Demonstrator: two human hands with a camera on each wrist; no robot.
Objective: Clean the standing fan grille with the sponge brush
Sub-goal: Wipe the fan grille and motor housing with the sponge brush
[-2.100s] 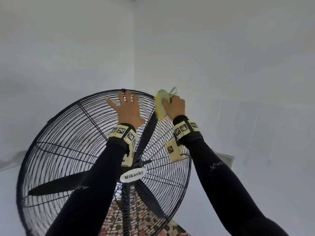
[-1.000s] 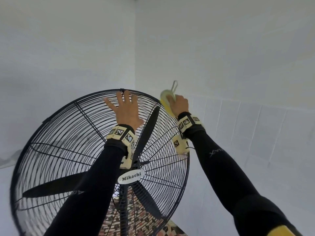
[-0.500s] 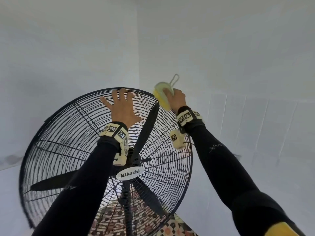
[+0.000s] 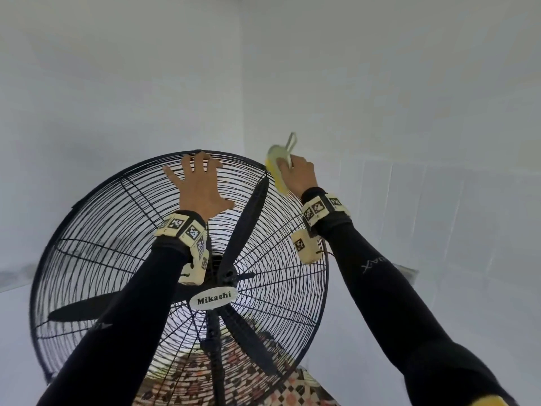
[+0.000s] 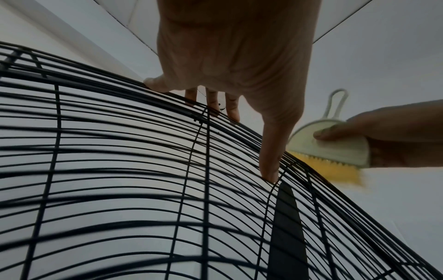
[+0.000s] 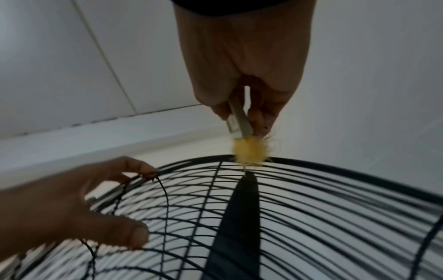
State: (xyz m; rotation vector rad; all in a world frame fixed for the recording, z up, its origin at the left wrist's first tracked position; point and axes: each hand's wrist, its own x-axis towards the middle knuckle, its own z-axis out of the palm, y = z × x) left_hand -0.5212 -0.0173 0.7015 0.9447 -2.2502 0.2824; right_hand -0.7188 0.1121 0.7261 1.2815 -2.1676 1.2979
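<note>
A big black standing fan fills the head view; its round wire grille [image 4: 96,259] carries a white "Mikachi" badge [image 4: 213,298] at the hub. My left hand [image 4: 199,186] lies flat on the grille's top, fingers spread over the wires [image 5: 268,166]. My right hand [image 4: 298,174] grips a small brush [image 4: 276,168] with a pale handle [image 5: 330,145] and yellow bristles [image 6: 249,149]. The bristles touch the grille's upper right rim [image 6: 299,164], just above a black blade [image 6: 237,217] behind the wires.
White walls meet in a corner [image 4: 243,83] behind the fan; the right wall is tiled lower down [image 4: 439,215]. A patterned floor [image 4: 205,385] shows through the grille's bottom. The fan's pole [image 4: 215,361] runs down from the hub.
The right hand with the brush has shifted slightly along the grille's upper right rim. The left hand has stayed flat on the top of the grille.
</note>
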